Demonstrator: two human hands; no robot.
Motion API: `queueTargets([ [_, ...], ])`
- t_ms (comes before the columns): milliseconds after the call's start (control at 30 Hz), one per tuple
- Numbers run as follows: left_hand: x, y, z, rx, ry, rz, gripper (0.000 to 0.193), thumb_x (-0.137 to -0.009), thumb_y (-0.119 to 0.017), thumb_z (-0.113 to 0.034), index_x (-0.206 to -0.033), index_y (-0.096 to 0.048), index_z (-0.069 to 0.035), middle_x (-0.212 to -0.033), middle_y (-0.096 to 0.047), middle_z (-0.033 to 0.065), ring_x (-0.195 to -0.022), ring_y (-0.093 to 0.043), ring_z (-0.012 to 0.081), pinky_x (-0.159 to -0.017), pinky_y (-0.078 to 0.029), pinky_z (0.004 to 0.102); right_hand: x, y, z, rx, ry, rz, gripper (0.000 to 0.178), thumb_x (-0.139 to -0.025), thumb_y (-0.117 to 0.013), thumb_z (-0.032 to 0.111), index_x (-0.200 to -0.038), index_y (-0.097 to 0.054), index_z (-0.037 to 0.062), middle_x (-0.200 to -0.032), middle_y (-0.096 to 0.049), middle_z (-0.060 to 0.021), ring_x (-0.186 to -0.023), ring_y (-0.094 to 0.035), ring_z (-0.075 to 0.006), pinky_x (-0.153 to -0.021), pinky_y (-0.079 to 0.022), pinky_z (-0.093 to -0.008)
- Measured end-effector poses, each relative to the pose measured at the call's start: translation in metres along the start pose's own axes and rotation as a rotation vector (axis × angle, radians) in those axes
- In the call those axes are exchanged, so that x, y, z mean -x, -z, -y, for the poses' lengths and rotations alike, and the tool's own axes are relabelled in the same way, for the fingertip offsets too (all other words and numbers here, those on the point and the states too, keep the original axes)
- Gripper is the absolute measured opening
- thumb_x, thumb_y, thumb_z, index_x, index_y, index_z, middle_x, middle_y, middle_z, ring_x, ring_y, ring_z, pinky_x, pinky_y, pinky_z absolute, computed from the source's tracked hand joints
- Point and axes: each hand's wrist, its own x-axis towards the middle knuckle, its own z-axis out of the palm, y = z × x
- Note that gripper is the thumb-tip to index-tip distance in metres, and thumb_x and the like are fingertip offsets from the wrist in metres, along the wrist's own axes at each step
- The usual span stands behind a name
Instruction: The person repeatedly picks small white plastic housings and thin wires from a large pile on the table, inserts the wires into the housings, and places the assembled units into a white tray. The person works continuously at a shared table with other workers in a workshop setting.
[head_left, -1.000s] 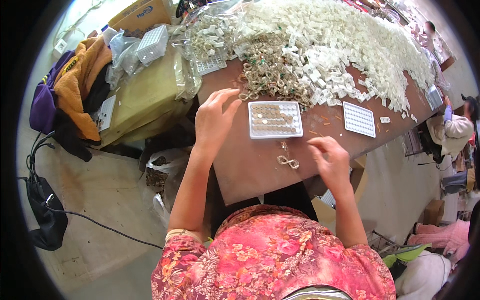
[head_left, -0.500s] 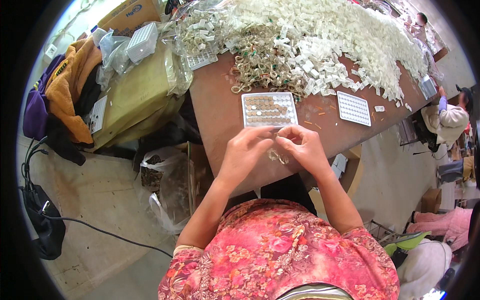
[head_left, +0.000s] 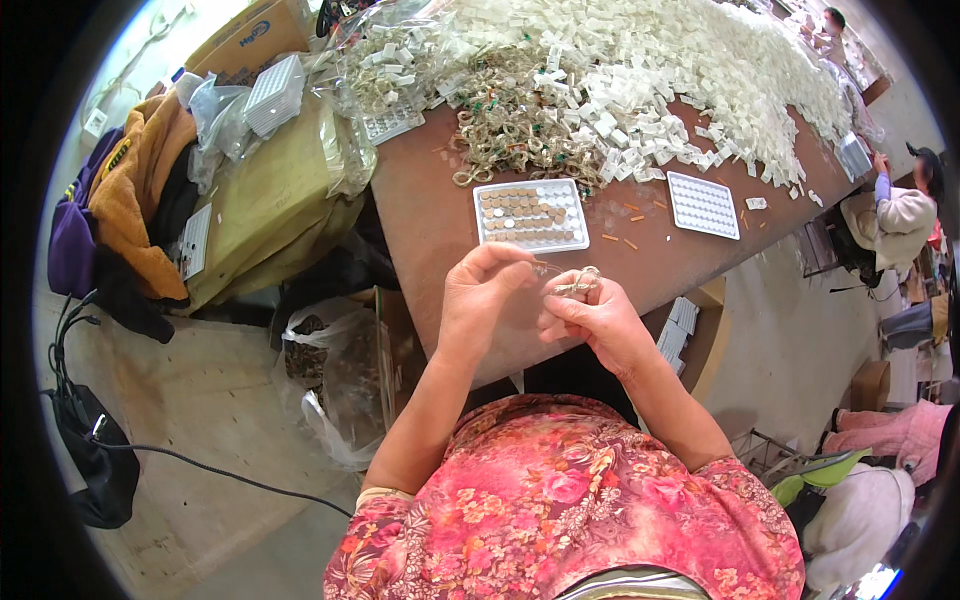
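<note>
My right hand (head_left: pixel 600 318) is closed on a small coil of pale, thin wire or cord (head_left: pixel 577 286), pinched between thumb and fingers above the table's near edge. From the coil a thin strand (head_left: pixel 545 266) runs across to my left hand (head_left: pixel 487 292), whose thumb and fingertips are pinched together on its end. What sits at those fingertips is too small to make out. Just beyond my hands lies a white tray (head_left: pixel 566 189) with rows of small round brown pieces (head_left: pixel 518 226) and a few white ones.
Farther back are a heap of similar coils (head_left: pixel 510 128) and a large pile of white plastic pieces (head_left: pixel 700 80). A second white tray (head_left: pixel 704 206) lies right, near small orange sticks (head_left: pixel 631 243). An open carton (head_left: pixel 712 335) stands below the edge; a person (head_left: pixel 905 215) sits far right.
My right hand has turned and lifted the coil, which hung below the fingers before, onto its fingertips. Both hands are slightly farther apart, with the strand stretched between them.
</note>
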Motion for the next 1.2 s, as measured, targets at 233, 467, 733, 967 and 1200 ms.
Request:
queueTargets([
  [233, -0.002, 0.003, 0.013, 0.401, 0.151, 0.053, 0.012, -0.092, -0.062, -0.011, -0.101, -0.061, -0.003, -0.095, -0.064, 0.0048, -0.084, -0.061, 0.0121, -0.078, -0.051, 0.0253, 0.006, 0.012, 0.009, -0.026, -0.059, 0.142, 0.025, -0.092, -0.062, 0.022, -0.099, -0.062, -0.0028, -0.078, -0.067, -0.0104, -0.071, -0.067, -0.0172, -0.069, -0.054, -0.0268],
  [467, -0.001, -0.005, 0.015, 0.481, 0.102, 0.038, 0.014, -0.092, -0.063, -0.014, -0.1, -0.06, -0.003, -0.097, -0.063, 0.0062, -0.09, -0.061, 0.013, -0.084, -0.051, 0.028, 0.008, 0.016, 0.008, 0.141, -0.036, 0.226, 0.026, -0.091, -0.062, 0.021, -0.102, -0.064, -0.0028, -0.083, -0.068, -0.0097, -0.076, -0.067, -0.0153, -0.073, -0.053, -0.0272],
  [733, 0.003, -0.028, 0.015, 0.239, -0.052, -0.125, 0.007, -0.088, -0.065, -0.004, -0.09, -0.059, -0.002, -0.095, -0.065, 0.0066, -0.088, -0.061, 0.0129, -0.083, -0.049, 0.0274, 0.009, 0.012, 0.019, 1.165, 0.954, -0.439, 0.034, -0.074, -0.075, 0.012, -0.106, -0.064, 0.0077, -0.108, -0.063, -0.0093, -0.099, -0.061, -0.0278, -0.087, -0.049, -0.0396],
  [967, 0.01, -0.046, 0.021, 0.087, -0.073, -0.163, 0.007, -0.086, -0.066, -0.001, -0.085, -0.06, -0.004, -0.094, -0.065, 0.0057, -0.086, -0.059, 0.0107, -0.08, -0.047, 0.0242, -0.006, 0.005, 0.008, 1.151, 1.105, -0.38, 0.02, -0.071, -0.071, 0.002, -0.088, -0.062, 0.0066, -0.082, -0.064, -0.0084, -0.078, -0.063, -0.0285, -0.07, -0.052, -0.0363],
  [1200, -0.065, -0.048, -0.013, -0.505, -0.335, -0.066, 0.01, -0.084, -0.067, -0.006, -0.093, -0.064, -0.001, -0.092, -0.066, 0.0066, -0.08, -0.063, 0.0126, -0.073, -0.05, 0.0261, 0.008, 0.03, 0.018, 0.563, 0.661, -0.422, 0.01, -0.083, -0.067, -0.003, -0.09, -0.06, -0.0005, -0.082, -0.065, -0.0047, -0.071, -0.065, -0.011, -0.064, -0.053, -0.0241],
])
